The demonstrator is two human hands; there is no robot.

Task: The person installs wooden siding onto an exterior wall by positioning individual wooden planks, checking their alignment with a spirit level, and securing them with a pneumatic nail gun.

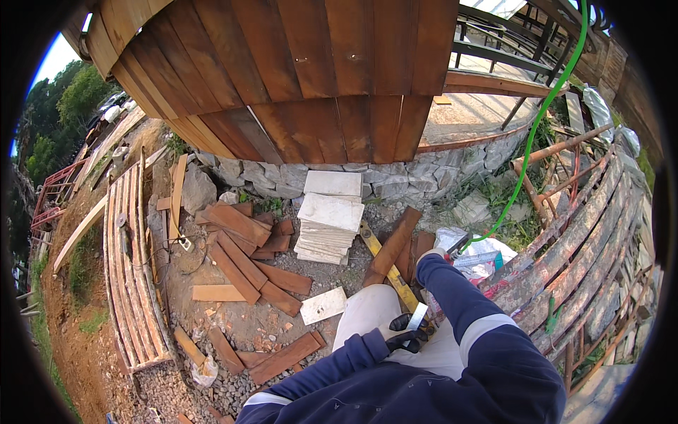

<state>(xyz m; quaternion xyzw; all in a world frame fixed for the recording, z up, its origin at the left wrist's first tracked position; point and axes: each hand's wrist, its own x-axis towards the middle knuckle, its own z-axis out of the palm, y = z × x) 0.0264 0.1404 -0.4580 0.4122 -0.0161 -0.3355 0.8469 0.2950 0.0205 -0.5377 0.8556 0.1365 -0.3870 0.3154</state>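
Observation:
My left hand [404, 338], in a dark glove, is close to my lap with its fingers closed on a small pale strip [418, 316]; what kind of strip it is I cannot make out. My right arm stretches forward, and my right hand [436, 254] seems closed round a dark tool [459, 245] at the end of a green hose [526, 166]. Only part of that hand and tool shows. A yellow spirit level [397, 280] lies slantwise on the ground between my legs, beside brown wooden boards [395, 244].
Ahead stands a brown shingle-clad wall [318, 56] on a stone base [395, 181]. White tiles [328, 226] are stacked before it. Loose brown boards [244, 258] litter the ground leftward, next to a slatted bench [131, 268]. Rough planks [565, 268] and a white bag [505, 247] lie right.

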